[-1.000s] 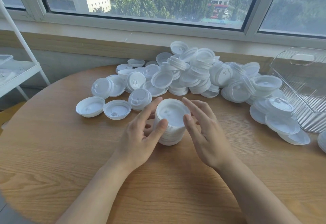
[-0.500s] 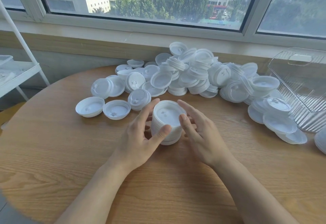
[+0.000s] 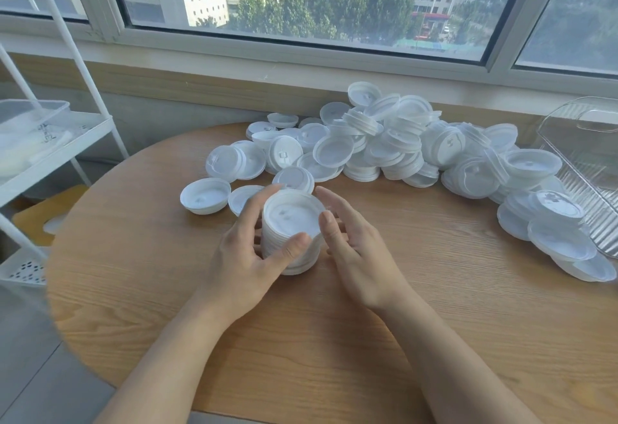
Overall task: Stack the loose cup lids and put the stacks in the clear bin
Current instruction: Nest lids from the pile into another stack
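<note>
1 stack of lids [image 3: 291,234] stands upright on the round wooden table [image 3: 468,340], right between my 2 hands in the head view. My left hand [image 3: 249,256] curls round it: the thumb [image 3: 294,246] lies against the near wall and the fingers wrap the far left side. My right hand [image 3: 354,249] sits just beside the stack on the other side, fingers fairly straight and spread narrow, their tips at or barely off the rim; I cannot tell if they truly touch.

Beyond my fingertips lies the heap of loose lids [image 3: 394,142], dozens of them, running off to the right of my right hand. At the far right end of that heap, well apart from my hands, the clear bin [image 3: 588,169] leans tilted at the table's edge. Off to the left of my left hand stands a white shelf cart [image 3: 57,142].

I judge the stack light, thin plastic, smooth and a bit slippery, with nested lids that could slide apart if squeezed unevenly or tipped. The best hold seems low on the sides with both hands, or 1 palm under the base and 1 on top.

No brand or readable writing shows; the lids bear only small moulded marks too small to read.
</note>
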A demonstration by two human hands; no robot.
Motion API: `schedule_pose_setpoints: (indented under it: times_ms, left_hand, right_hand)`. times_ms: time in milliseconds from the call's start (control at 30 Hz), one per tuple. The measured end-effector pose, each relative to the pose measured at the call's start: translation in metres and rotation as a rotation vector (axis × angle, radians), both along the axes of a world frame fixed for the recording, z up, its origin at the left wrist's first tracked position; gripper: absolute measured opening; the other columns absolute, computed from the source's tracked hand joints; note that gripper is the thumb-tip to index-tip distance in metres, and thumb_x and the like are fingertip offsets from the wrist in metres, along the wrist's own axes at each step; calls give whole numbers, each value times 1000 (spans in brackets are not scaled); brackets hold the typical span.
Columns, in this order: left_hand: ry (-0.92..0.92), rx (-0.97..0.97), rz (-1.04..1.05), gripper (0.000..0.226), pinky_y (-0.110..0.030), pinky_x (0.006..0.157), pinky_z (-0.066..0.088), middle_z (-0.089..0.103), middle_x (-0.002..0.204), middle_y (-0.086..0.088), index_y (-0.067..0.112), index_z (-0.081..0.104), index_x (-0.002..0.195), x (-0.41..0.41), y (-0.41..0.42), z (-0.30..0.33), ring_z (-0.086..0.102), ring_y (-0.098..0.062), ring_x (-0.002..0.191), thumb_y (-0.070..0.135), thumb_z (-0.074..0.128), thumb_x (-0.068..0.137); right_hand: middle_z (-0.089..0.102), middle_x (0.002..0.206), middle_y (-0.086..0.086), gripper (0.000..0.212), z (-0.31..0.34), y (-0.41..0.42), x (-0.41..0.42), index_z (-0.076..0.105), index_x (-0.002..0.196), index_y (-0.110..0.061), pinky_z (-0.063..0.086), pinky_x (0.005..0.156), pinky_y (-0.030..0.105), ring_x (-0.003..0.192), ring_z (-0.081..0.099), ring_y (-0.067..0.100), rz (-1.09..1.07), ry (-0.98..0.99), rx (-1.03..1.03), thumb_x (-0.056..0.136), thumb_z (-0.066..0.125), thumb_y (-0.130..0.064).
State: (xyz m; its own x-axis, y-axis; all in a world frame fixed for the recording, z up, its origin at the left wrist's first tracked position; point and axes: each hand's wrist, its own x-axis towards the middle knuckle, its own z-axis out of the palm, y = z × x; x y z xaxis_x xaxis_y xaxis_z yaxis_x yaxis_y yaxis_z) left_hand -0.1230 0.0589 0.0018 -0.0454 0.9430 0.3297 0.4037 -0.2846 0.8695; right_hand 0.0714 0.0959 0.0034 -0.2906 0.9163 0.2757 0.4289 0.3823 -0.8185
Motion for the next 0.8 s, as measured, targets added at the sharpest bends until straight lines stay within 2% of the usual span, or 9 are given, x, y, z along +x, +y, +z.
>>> schedule_pose_setpoints:
  times_ms: [100,167,233,300,400,500,633,700,800]
  left_hand:
    - [-7,1,27,78,-14,92,52,58,132,38,54,44,145,-15,-10,2,58,8,123,76,69,75]
    - [-15,-5,51,76,-11,90,50,58,132,38,58,44,142,-29,-17,2,58,8,123,76,70,73]
    - [-13,-11,82,77,-16,93,51,61,131,35,60,44,142,-43,-22,4,59,6,123,77,71,71]
    - [-8,-17,117,81,-24,96,52,64,128,32,55,46,144,-57,-27,4,61,4,120,78,71,70]
    - [0,-2,194,80,-25,96,51,62,127,36,54,46,142,-75,-31,4,60,6,119,78,71,70]
    - [-8,10,252,80,-25,99,50,59,130,37,55,46,141,-84,-29,4,56,10,122,78,71,69]
    - [-23,0,262,83,-30,104,51,60,134,32,56,45,143,-87,-26,3,57,7,124,79,73,68]
    - [-19,-1,259,85,-31,105,52,60,135,30,54,44,144,-87,-25,3,57,6,124,79,73,68]
    - [-18,-3,258,86,-34,107,52,61,135,28,54,45,145,-88,-24,2,58,4,125,79,74,68]
  right_hand:
    - [66,121,-11,44,-7,1,-5,49,151,-37,53,96,30,109,65,6,-18,3,1,108,44,-48]
    - [65,113,-12,41,-10,1,-8,54,147,-34,53,93,30,102,65,8,-40,-24,13,106,56,-36]
    - [63,109,-14,45,-12,1,-13,55,146,-34,52,89,29,96,63,9,-43,-87,41,102,64,-29]
    - [60,105,-16,50,-16,4,-21,55,146,-34,51,87,27,90,60,7,-29,-179,78,98,68,-29]
    - [57,95,-16,55,-19,12,-35,53,148,-35,48,85,28,82,53,4,-9,-326,118,96,71,-32]
    - [55,92,-16,54,-18,23,-52,52,149,-36,44,83,28,85,50,3,-19,-408,133,97,67,-35]
    - [62,107,-13,46,-15,36,-71,55,145,-35,47,89,35,102,61,15,-94,-421,117,100,62,-33]
    - [68,114,-9,38,-16,39,-79,62,138,-33,45,87,33,107,63,17,-120,-426,134,101,60,-30]
    - [70,106,-10,22,-18,39,-83,72,119,-30,39,78,30,100,65,16,-142,-425,168,101,59,-30]
